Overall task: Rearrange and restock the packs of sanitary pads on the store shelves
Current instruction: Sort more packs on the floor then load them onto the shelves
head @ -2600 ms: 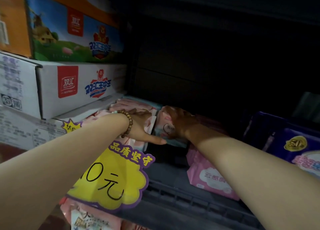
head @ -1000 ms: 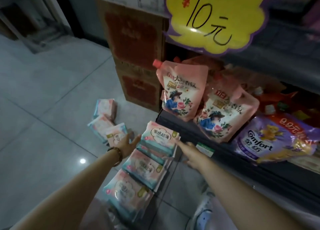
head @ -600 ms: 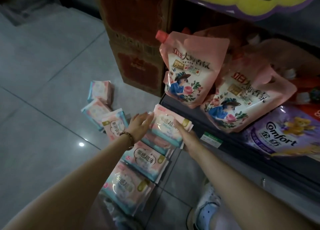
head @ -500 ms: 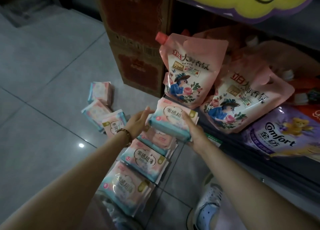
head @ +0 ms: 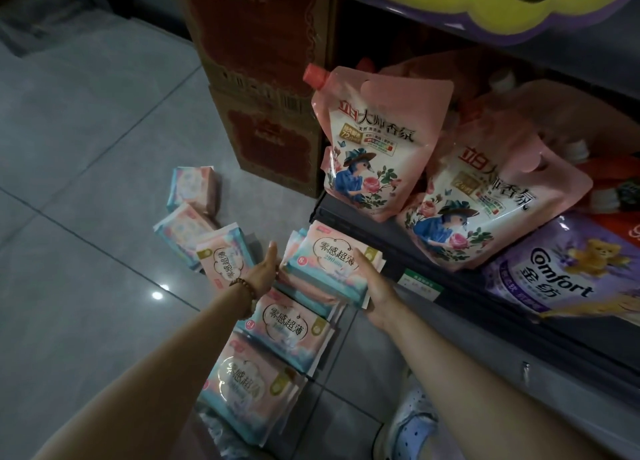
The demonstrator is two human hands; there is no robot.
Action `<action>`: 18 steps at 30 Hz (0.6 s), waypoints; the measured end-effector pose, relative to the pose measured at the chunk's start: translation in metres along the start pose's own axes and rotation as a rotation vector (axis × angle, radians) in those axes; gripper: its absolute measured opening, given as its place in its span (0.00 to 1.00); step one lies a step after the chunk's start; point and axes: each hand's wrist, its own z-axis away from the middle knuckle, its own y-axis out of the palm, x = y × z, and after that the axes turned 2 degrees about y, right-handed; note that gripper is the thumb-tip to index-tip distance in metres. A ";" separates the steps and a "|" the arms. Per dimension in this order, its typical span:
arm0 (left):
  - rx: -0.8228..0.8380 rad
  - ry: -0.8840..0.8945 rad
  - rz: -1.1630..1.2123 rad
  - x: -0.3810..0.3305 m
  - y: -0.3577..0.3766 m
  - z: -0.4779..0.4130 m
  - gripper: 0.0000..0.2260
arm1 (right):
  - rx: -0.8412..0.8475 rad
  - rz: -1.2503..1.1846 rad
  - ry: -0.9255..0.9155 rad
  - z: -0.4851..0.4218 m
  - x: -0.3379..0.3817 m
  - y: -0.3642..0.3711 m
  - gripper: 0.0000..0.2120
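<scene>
Several pad packs (head: 325, 269), left hand (head: 263, 274) flat beside, right hand (head: 379, 288) gripping

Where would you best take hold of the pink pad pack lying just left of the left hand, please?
Probably across its two long edges, from above. The pad pack lies label up, propped on neighbouring packs, so both long sides seem free. The left hand, open beside it, is nearest; the right hand grips the stack.
</scene>
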 end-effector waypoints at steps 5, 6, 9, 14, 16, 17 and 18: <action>0.064 0.012 0.070 -0.001 -0.001 0.011 0.35 | 0.047 -0.053 0.017 0.010 0.002 0.001 0.20; 0.083 0.013 0.130 0.000 -0.006 0.014 0.36 | 0.055 -0.079 0.017 0.015 0.004 -0.003 0.20; 0.124 0.023 0.267 -0.006 -0.024 0.035 0.15 | 0.104 -0.221 0.010 0.038 0.014 -0.012 0.21; 0.247 0.145 0.401 -0.023 -0.037 0.083 0.17 | 0.211 -0.303 -0.013 0.093 0.030 -0.014 0.19; 0.212 0.230 0.462 -0.030 -0.031 0.104 0.23 | 0.238 -0.289 -0.074 0.121 0.039 -0.009 0.18; 0.199 0.264 0.522 -0.033 -0.028 0.115 0.26 | 0.249 -0.279 -0.104 0.135 0.044 -0.007 0.18; 0.196 0.283 0.596 -0.034 -0.024 0.124 0.27 | 0.263 -0.252 -0.136 0.150 0.049 -0.005 0.18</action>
